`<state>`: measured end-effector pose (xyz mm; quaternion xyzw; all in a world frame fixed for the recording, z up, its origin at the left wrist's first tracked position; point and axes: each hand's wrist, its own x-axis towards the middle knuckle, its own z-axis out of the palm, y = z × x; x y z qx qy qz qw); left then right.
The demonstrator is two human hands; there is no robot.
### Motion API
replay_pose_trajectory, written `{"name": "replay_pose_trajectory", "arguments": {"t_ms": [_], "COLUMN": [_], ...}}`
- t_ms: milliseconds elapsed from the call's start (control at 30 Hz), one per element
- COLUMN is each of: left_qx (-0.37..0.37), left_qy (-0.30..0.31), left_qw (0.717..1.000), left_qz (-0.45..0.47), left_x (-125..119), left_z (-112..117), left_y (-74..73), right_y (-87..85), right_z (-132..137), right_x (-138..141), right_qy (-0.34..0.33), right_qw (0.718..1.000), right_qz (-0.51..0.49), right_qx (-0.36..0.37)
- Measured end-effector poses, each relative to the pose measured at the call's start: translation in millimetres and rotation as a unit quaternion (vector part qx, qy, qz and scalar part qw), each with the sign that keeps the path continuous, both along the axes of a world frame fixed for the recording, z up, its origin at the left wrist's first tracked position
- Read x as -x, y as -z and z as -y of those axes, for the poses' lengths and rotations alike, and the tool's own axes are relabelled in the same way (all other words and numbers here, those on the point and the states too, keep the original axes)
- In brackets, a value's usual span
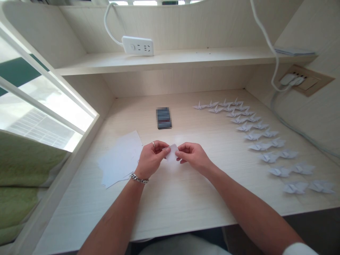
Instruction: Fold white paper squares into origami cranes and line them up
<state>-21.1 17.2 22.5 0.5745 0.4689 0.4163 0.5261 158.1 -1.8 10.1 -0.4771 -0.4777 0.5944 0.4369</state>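
Between my hands, above the middle of the desk, is a small folded piece of white paper (pixel 172 151). My left hand (pixel 152 157), with a ring and a chain bracelet, pinches its left side between thumb and fingers. At its right edge, my right hand (pixel 193 155) closes thumb and fingertips on the paper. A spread pile of white paper sheets (pixel 120 156) lies just left of my left hand. Along the right of the desk stand rows of folded white paper cranes (pixel 252 135). How the held paper is folded underneath cannot be made out.
A dark phone (pixel 164 118) lies beyond my hands. On the shelf (pixel 186 58) above the desk sits a white power strip (pixel 138 46). White plugs (pixel 292 79) fill a wall socket at right, with a cable hanging there. A window ledge borders the left side.
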Motion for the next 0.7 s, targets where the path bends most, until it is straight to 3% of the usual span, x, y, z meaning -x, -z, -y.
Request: {"name": "replay_pose_trajectory", "arguments": {"t_ms": [167, 300, 367, 633, 700], "left_qx": [0.002, -0.049, -0.055, -0.029, -0.033], "left_qy": [0.069, 0.054, 0.047, -0.024, -0.007], "left_qw": [0.997, 0.991, 0.99, 0.999, 0.999], "left_qz": [-0.025, -0.117, -0.121, 0.0, -0.014], "left_x": [-1.0, -6.4, -7.7, 0.0, -0.4], "left_z": [0.9, 4.5, 5.3, -0.6, -0.4], "left_y": [3.1, 4.9, 5.9, 1.1, 1.3], "right_y": [1.8, -3.1, -5.5, -7.0, -6.6], "right_z": [0.7, 5.9, 7.1, 0.7, 1.3], "right_x": [-2.3, -0.6, -0.5, -11.6, -11.1], "right_qy": [0.046, 0.018, 0.011, 0.01, 0.004], "right_qw": [0.99, 0.967, 0.965, 0.971, 0.969], "right_qz": [0.093, 0.187, 0.196, 0.199, 0.206], "right_qx": [-0.099, -0.171, -0.174, -0.135, -0.136]}}
